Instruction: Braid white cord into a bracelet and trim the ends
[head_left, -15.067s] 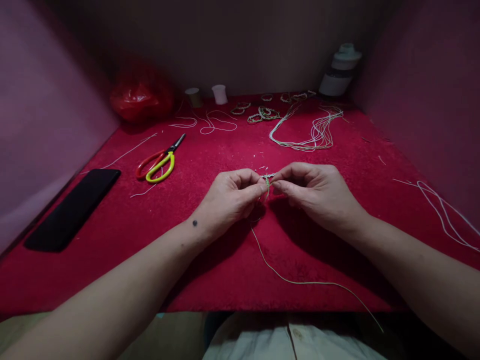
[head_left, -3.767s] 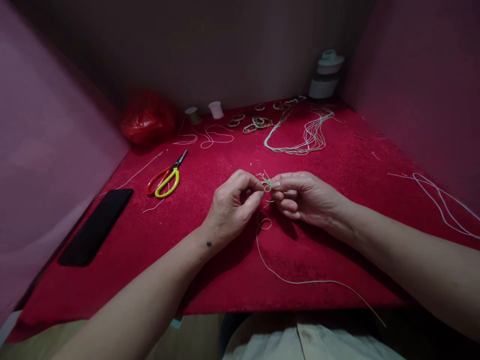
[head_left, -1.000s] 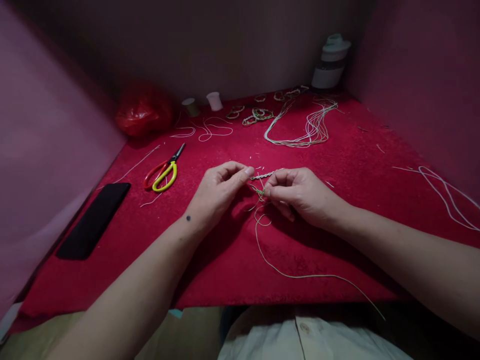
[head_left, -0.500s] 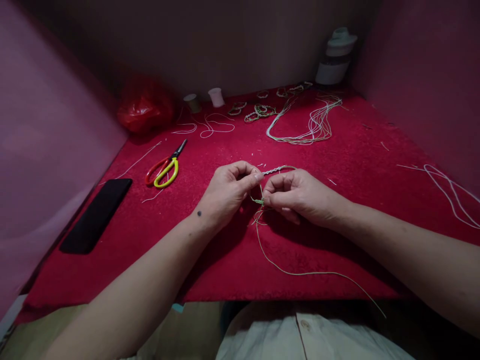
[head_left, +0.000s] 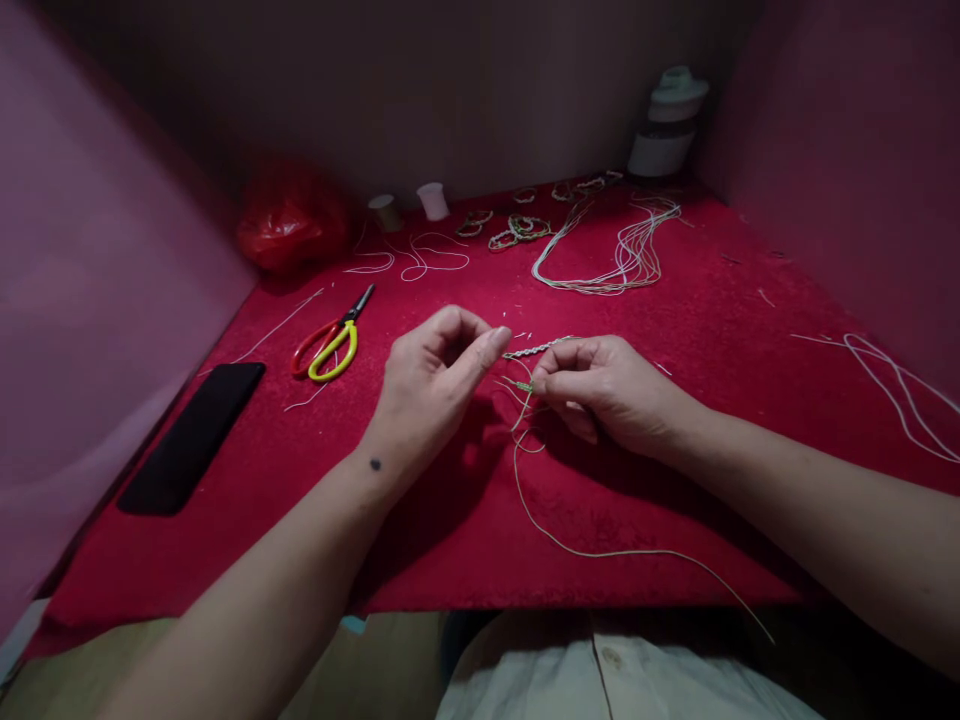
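With twelve o'clock pointing straight away from me, the short green knotted piece (head_left: 523,386) lies at nine o'clock from the fingertips of my right hand (head_left: 604,388), which is clamped on its three-o'clock end between thumb and forefinger. Its long axis runs roughly nine to three, and thin loose ends stray from the free end. The right hand is the nearer of the two, touching it; my left hand (head_left: 442,372) stands off from it, and from those left fingertips the green piece lies at about five o'clock, near but not in contact. My left thumb and forefinger come close at their tips, yet I cannot tell whether they meet or have a strand between them. A pale braided cord (head_left: 534,350) lies at about twelve o'clock from the green piece, stretched roughly nine to three, reaching as far as my right forefinger. Below the piece, a long thin cord (head_left: 622,552) drops toward six o'clock, then sweeps to four and out past the near edge of the red bench (head_left: 750,380). The scissors (head_left: 346,322) lie well apart, between nine and ten o'clock from my left hand.
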